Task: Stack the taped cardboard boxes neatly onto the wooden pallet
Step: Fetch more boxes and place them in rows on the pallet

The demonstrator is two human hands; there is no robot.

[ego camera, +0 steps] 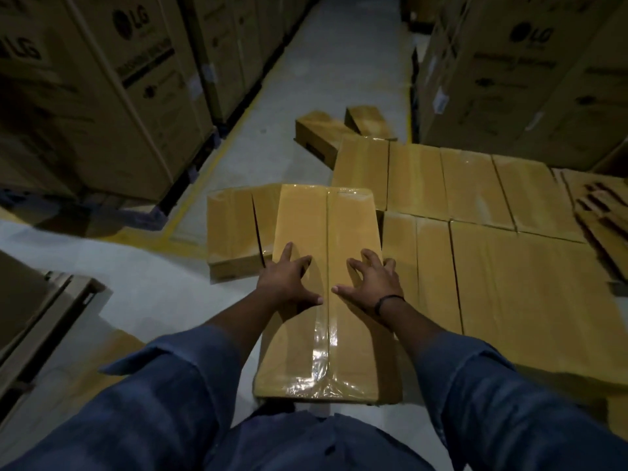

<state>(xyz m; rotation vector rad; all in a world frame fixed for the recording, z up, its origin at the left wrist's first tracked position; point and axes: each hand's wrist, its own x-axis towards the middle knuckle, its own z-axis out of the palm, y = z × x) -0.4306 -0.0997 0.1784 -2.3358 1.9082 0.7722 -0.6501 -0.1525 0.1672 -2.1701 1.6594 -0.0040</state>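
Note:
A long taped cardboard box (326, 351) lies lengthwise in front of me, its far end resting over another box (234, 229) on the floor. My left hand (287, 283) and my right hand (372, 283) both press on its top with fingers spread, one on each side of the centre tape seam. To the right, several taped boxes (475, 205) lie side by side in a flat layer. Bare slats of the wooden pallet (601, 212) show at the far right.
Two more small boxes (319, 134) lie on the floor beyond the layer. Tall printed cartons (102, 90) line the left of the aisle and others (530, 73) the right. Grey floor with a yellow line (217, 161) runs between them. A carton corner (40, 317) juts in at left.

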